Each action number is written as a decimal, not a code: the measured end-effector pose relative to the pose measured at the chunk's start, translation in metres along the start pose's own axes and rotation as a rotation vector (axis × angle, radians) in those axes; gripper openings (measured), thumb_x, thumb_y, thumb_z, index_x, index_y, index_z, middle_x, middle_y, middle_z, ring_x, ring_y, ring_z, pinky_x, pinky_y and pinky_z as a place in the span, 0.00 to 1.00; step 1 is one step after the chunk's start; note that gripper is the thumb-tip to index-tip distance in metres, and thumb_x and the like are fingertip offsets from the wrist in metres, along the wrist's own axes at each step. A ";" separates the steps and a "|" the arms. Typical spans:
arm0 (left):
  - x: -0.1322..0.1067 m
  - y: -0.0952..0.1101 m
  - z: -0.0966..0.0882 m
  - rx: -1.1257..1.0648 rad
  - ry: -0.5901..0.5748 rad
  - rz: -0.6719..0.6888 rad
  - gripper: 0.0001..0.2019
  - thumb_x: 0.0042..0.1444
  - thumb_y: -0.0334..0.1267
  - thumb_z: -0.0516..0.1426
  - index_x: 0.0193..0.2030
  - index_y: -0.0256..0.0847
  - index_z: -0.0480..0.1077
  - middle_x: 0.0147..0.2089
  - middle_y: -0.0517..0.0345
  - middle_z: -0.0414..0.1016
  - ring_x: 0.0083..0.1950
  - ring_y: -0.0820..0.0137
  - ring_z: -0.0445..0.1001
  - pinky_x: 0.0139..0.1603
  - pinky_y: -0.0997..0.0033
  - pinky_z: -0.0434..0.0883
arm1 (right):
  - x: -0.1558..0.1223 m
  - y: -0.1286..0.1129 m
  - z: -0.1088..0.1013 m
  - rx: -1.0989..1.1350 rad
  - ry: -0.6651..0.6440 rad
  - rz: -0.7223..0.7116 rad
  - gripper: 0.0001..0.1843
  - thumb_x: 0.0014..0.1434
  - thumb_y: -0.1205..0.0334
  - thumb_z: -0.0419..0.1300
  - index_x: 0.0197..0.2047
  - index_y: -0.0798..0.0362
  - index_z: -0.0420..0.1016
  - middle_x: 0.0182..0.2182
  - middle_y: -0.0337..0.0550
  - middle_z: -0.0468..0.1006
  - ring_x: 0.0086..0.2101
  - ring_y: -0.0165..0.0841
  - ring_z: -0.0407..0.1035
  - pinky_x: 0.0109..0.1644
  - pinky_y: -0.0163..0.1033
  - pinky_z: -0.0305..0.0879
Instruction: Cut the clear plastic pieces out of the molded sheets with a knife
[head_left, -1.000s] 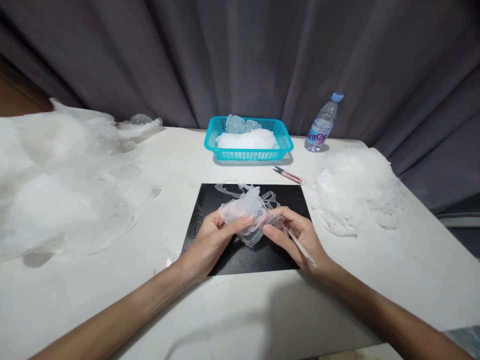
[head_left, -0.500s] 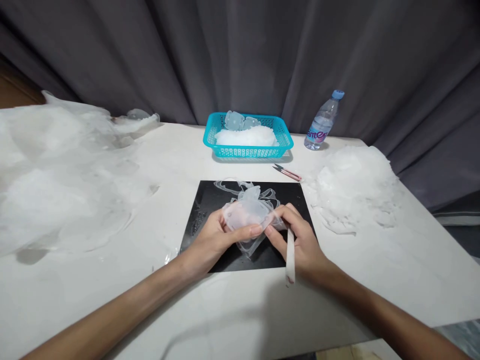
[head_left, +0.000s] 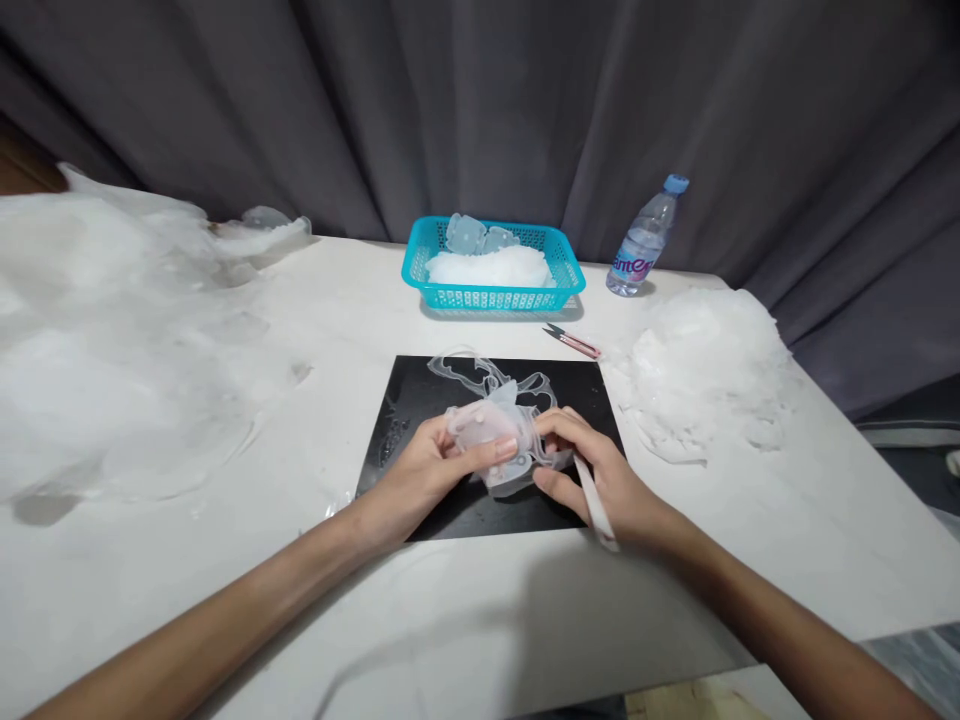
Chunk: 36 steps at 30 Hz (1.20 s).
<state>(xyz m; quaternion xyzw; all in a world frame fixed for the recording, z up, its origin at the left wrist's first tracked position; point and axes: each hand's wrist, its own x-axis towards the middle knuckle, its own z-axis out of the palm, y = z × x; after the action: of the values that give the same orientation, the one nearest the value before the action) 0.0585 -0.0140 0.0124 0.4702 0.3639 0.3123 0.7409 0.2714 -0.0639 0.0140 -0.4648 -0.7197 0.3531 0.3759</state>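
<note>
Over a black mat [head_left: 450, 385] in the middle of the white table, both my hands hold a translucent moulded plastic piece [head_left: 491, 430]. My left hand [head_left: 427, 470] grips its left side with the thumb pressed on top. My right hand [head_left: 600, 480] pinches its right edge and also holds a thin white stick-like tool [head_left: 596, 505] that points back toward me. Clear plastic trimmings [head_left: 480, 375] lie on the mat just beyond the piece.
A teal basket [head_left: 491, 295] with white plastic pieces stands at the back centre. A water bottle [head_left: 645, 240] is to its right, small pink snips [head_left: 574, 343] in front. Heaps of clear plastic lie left [head_left: 112, 330] and right [head_left: 705, 365]. A grey curtain hangs behind.
The plastic piece has been turned and lowered a little between my hands. The white tool in my right hand has swung from pointing straight down to slanting right.
</note>
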 end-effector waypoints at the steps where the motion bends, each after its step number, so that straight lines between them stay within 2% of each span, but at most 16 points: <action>1: 0.001 0.000 -0.001 0.026 0.002 0.019 0.15 0.54 0.45 0.72 0.43 0.39 0.80 0.42 0.55 0.83 0.42 0.67 0.78 0.45 0.73 0.73 | -0.002 -0.002 -0.002 0.045 -0.031 0.006 0.08 0.64 0.64 0.62 0.47 0.48 0.74 0.39 0.40 0.71 0.41 0.36 0.66 0.48 0.42 0.65; 3: 0.001 0.000 -0.002 0.081 0.010 0.044 0.15 0.55 0.46 0.72 0.42 0.39 0.80 0.41 0.56 0.82 0.41 0.67 0.78 0.44 0.73 0.73 | -0.003 -0.004 -0.004 0.107 -0.036 0.049 0.09 0.66 0.58 0.64 0.49 0.48 0.76 0.37 0.39 0.68 0.39 0.35 0.66 0.46 0.41 0.65; 7: 0.000 0.003 0.000 0.160 0.036 0.059 0.16 0.53 0.47 0.72 0.39 0.39 0.79 0.36 0.58 0.79 0.37 0.69 0.75 0.42 0.73 0.72 | -0.003 -0.001 -0.002 0.163 0.074 0.134 0.09 0.68 0.52 0.64 0.43 0.48 0.79 0.33 0.38 0.68 0.35 0.33 0.66 0.43 0.39 0.64; 14: 0.000 0.005 0.004 0.223 0.064 0.115 0.14 0.52 0.46 0.73 0.35 0.39 0.77 0.32 0.62 0.75 0.33 0.71 0.72 0.37 0.74 0.70 | -0.001 0.002 -0.008 0.186 0.007 0.153 0.06 0.67 0.56 0.66 0.44 0.48 0.81 0.36 0.38 0.70 0.37 0.31 0.67 0.45 0.39 0.66; 19: -0.002 0.003 0.005 0.243 0.072 0.101 0.15 0.52 0.47 0.72 0.34 0.40 0.76 0.33 0.62 0.74 0.34 0.70 0.71 0.37 0.74 0.69 | -0.001 0.005 -0.013 0.194 -0.064 0.140 0.07 0.69 0.55 0.64 0.44 0.48 0.80 0.37 0.38 0.74 0.38 0.32 0.69 0.46 0.39 0.66; 25: -0.003 0.000 0.007 0.253 0.081 0.097 0.16 0.51 0.47 0.73 0.34 0.39 0.76 0.32 0.62 0.73 0.34 0.71 0.71 0.36 0.74 0.69 | -0.002 0.001 -0.011 0.070 -0.061 0.068 0.03 0.69 0.61 0.62 0.41 0.50 0.76 0.37 0.38 0.74 0.38 0.31 0.69 0.45 0.37 0.65; 28: -0.006 -0.001 0.010 0.208 0.038 0.043 0.15 0.55 0.47 0.71 0.35 0.38 0.75 0.31 0.62 0.74 0.32 0.72 0.71 0.35 0.75 0.68 | -0.001 0.007 -0.004 -0.142 0.010 -0.055 0.03 0.67 0.66 0.60 0.40 0.51 0.73 0.35 0.40 0.72 0.37 0.33 0.68 0.42 0.38 0.64; 31: -0.009 -0.001 0.012 0.124 -0.065 -0.013 0.14 0.60 0.47 0.68 0.37 0.38 0.75 0.30 0.62 0.75 0.32 0.73 0.71 0.36 0.76 0.68 | 0.002 0.018 0.001 -0.360 0.063 -0.134 0.04 0.66 0.69 0.57 0.39 0.52 0.71 0.35 0.44 0.73 0.37 0.36 0.67 0.41 0.41 0.63; 34: -0.007 0.001 0.008 0.097 -0.140 -0.055 0.13 0.59 0.45 0.70 0.39 0.37 0.77 0.32 0.61 0.77 0.33 0.74 0.73 0.37 0.78 0.69 | 0.003 0.023 -0.004 -0.337 0.067 -0.071 0.05 0.64 0.70 0.58 0.39 0.51 0.71 0.35 0.42 0.74 0.37 0.36 0.68 0.41 0.40 0.64; 36: -0.003 0.002 0.001 0.089 -0.130 -0.061 0.13 0.58 0.45 0.71 0.39 0.38 0.78 0.33 0.62 0.77 0.34 0.76 0.73 0.37 0.80 0.68 | 0.002 0.019 -0.010 -0.227 0.061 -0.010 0.04 0.64 0.70 0.61 0.39 0.50 0.73 0.35 0.40 0.72 0.37 0.34 0.68 0.42 0.38 0.64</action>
<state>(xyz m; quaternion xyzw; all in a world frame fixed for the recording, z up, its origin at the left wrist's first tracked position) 0.0573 -0.0164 0.0156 0.5107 0.3427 0.2420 0.7504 0.2876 -0.0543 0.0026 -0.5114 -0.7456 0.2529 0.3445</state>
